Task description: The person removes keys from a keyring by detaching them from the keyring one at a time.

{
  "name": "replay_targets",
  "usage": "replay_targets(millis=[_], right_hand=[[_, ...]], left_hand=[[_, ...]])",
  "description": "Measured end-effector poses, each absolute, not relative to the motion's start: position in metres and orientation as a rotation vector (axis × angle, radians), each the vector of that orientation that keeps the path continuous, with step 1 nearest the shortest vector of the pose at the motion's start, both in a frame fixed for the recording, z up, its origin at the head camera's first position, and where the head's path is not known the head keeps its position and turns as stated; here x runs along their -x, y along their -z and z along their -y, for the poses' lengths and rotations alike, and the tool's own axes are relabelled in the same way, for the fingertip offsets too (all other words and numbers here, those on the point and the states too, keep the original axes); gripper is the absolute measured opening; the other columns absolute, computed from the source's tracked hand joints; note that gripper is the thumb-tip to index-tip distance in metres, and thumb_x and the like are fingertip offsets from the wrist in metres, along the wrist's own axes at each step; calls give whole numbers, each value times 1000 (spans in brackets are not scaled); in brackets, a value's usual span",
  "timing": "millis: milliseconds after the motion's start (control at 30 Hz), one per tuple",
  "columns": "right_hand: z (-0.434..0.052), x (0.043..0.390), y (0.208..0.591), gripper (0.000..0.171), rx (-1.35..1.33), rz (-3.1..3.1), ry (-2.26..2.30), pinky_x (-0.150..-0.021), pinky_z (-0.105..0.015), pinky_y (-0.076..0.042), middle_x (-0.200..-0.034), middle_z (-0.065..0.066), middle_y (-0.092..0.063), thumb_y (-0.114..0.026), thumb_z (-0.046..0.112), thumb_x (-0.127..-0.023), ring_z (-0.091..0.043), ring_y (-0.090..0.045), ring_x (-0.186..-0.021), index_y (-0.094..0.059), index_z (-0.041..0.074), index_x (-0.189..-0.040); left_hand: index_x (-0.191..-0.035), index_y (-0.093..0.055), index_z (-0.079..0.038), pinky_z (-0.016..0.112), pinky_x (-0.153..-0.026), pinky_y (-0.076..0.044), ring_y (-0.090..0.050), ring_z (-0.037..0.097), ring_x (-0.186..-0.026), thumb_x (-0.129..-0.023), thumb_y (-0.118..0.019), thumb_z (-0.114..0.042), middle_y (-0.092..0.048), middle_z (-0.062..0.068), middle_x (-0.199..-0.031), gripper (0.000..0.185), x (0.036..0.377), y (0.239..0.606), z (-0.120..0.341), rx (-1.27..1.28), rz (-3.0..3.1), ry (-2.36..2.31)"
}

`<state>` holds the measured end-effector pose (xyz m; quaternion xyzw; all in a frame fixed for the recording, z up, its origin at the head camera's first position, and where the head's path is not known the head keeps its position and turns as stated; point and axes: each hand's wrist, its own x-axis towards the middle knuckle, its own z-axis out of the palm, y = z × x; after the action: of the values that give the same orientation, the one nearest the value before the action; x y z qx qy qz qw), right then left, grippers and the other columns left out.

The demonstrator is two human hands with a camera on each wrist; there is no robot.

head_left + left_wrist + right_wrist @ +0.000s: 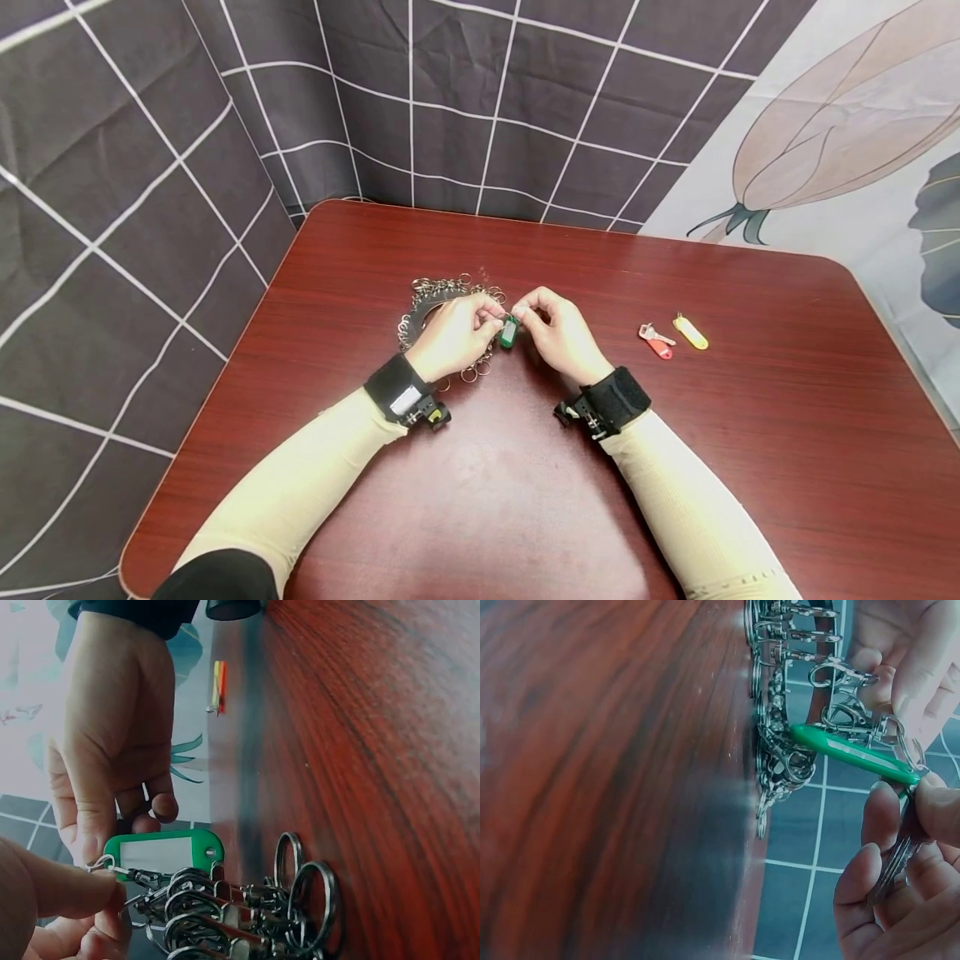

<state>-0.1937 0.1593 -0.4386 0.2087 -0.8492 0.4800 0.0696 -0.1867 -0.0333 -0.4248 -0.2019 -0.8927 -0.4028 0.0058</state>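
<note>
A dark ring-shaped key holder (407,329), hung round with several metal snap hooks and split rings (311,892), lies on the table under my left hand (453,333). The thumb and fingers of that hand pinch one of its snap hooks (889,729). From the joined fingertips hangs a green key tag (508,333) with a white label. My right hand (558,337) meets the left at the tag's ring end, pinching a dark metal key (900,859) between thumb and fingers. The fingertips partly hide the small ring (101,862) linking tag and hook.
Right of the hands, a silver key with a red tag (660,347) lies beside a yellow key tag (690,332) on the reddish-brown table (465,500). Behind the table hang a dark gridded cloth (450,75) and a pale flower-print cloth (825,108).
</note>
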Motion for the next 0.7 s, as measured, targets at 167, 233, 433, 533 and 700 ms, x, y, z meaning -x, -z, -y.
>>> replay_targets(millis=[167, 233, 433, 533, 700], right_hand=[[-157, 192, 436, 4, -659, 2549, -1461, -70, -27, -44, -86, -3, -64, -63, 8, -93, -13, -55, -77, -63, 10, -90], [-157, 191, 435, 4, -669, 2554, -1466, -69, -28, -44, -87, -2, -64, -64, 8, -93, -14, -56, -76, -63, 11, -90], [-157, 191, 437, 3, -694, 2594, -1504, -65, -29, -47, -85, -2, -65, -64, 10, -93, -23, -61, -72, -64, 7, -93], [-157, 191, 438, 5, -707, 2599, -1499, -64, -29, -47, -84, -3, -65, -63, 12, -94, -25, -62, -72, -64, 7, -94], [-157, 191, 438, 4, -717, 2605, -1423, -65, -29, -45, -83, 1, -64, -63, 13, -94, -14, -56, -71, -65, 11, -91]], left_hand=[[-98, -64, -16, 28, -67, -47, -57, 10, -74, -91, -63, -16, -62, -5, -81, 7, 188, 425, 34, 590, 2797, 1263], [-98, -62, -15, 29, -70, -47, -58, 10, -78, -92, -62, -15, -62, -3, -84, 6, 187, 425, 33, 566, 2785, 1261], [-97, -62, -14, 30, -72, -47, -58, 12, -79, -94, -58, -14, -61, -2, -86, 5, 187, 425, 32, 497, 2732, 1320], [-98, -64, -12, 31, -74, -48, -60, 14, -80, -95, -58, -13, -63, 0, -87, 7, 188, 425, 32, 484, 2709, 1371], [-100, -66, -8, 32, -78, -50, -62, 16, -84, -96, -58, -12, -65, 3, -89, 9, 190, 429, 33, 506, 2684, 1447]])
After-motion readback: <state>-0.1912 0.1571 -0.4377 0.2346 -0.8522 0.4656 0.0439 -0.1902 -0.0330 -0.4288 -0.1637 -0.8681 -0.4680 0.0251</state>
